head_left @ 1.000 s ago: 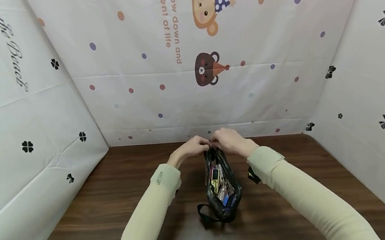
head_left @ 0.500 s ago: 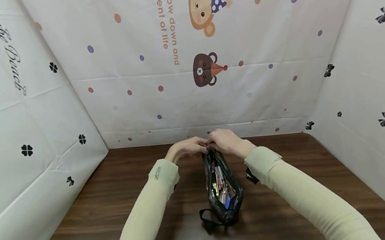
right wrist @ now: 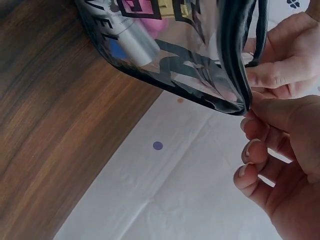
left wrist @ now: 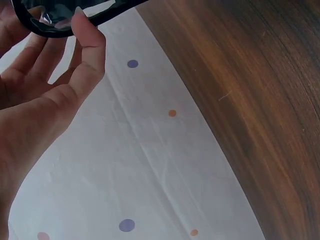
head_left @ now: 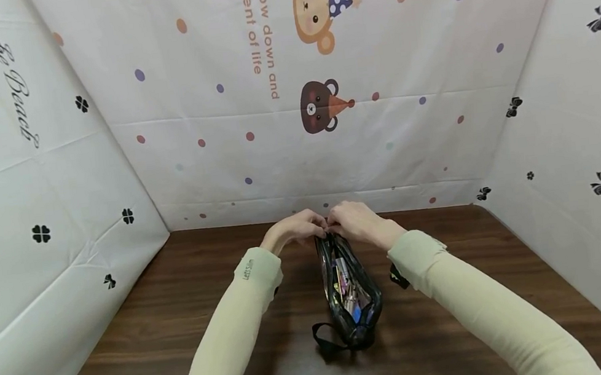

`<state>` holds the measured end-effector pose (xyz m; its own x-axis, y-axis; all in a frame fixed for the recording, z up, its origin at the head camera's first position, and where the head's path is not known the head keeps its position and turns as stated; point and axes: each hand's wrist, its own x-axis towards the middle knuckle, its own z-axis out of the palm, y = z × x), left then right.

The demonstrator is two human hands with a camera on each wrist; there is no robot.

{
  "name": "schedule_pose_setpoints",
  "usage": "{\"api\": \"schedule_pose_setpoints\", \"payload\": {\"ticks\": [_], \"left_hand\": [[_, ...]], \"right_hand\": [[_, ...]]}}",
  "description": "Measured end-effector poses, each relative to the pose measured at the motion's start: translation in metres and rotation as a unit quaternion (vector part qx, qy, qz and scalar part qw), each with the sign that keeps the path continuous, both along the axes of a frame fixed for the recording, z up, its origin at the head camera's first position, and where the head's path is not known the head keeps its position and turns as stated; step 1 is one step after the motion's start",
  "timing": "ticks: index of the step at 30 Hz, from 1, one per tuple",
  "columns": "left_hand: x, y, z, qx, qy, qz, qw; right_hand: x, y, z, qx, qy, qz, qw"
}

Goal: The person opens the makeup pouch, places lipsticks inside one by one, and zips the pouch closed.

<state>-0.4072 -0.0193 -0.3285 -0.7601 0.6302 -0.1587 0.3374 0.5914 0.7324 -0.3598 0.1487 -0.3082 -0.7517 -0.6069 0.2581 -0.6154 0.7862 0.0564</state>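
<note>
A clear pouch with black trim [head_left: 365,276] stands on the table, its top gaping toward the near end. Inside lie several small items, among them a silver tube [right wrist: 137,47], a pink piece [right wrist: 150,20] and something blue [head_left: 356,313]. Both hands meet at the pouch's far end. My left hand [head_left: 296,228] pinches the black edge there, its thumb on the trim in the left wrist view. Thumb and forefinger of my right hand [right wrist: 295,145] pinch the top corner, other fingers curled below; whatever lies between those fingertips is hidden.
A black strap loop [head_left: 323,339] sticks out at the pouch's near end, on the left. The dark wood table [head_left: 182,324] is bounded by printed white sheets at the back [head_left: 210,173] and both sides. A black band [head_left: 398,276] shows below the right cuff.
The pouch's near end has swung slightly right, and its gap looks narrower, with less of the gold item showing inside. Both hands stay at the far end, nearly in place.
</note>
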Motion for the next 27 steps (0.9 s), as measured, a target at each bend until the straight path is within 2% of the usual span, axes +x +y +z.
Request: {"api": "schedule_pose_setpoints", "payload": {"ticks": [5,8,13,18,27], "left_hand": [[0.001,0.004,-0.002,0.022,0.016,0.002,0.9996],[0.001,0.003,-0.001,0.024,0.018,0.002,0.9996],[0.000,-0.003,0.000,0.042,-0.008,0.003,0.9991],[-0.003,-0.009,0.000,0.033,-0.001,-0.011,0.9994],[-0.007,-0.015,0.000,0.041,-0.069,-0.048,0.9956]], "right_hand": [[0.005,0.001,-0.005,0.044,0.055,0.023,0.997],[0.005,0.001,-0.007,0.053,0.071,0.027,0.996],[0.001,0.002,-0.006,0.029,0.064,0.002,0.998],[0.000,-0.002,-0.005,0.019,0.053,0.014,0.998],[0.000,-0.008,-0.006,0.023,0.091,0.050,0.994]]}}
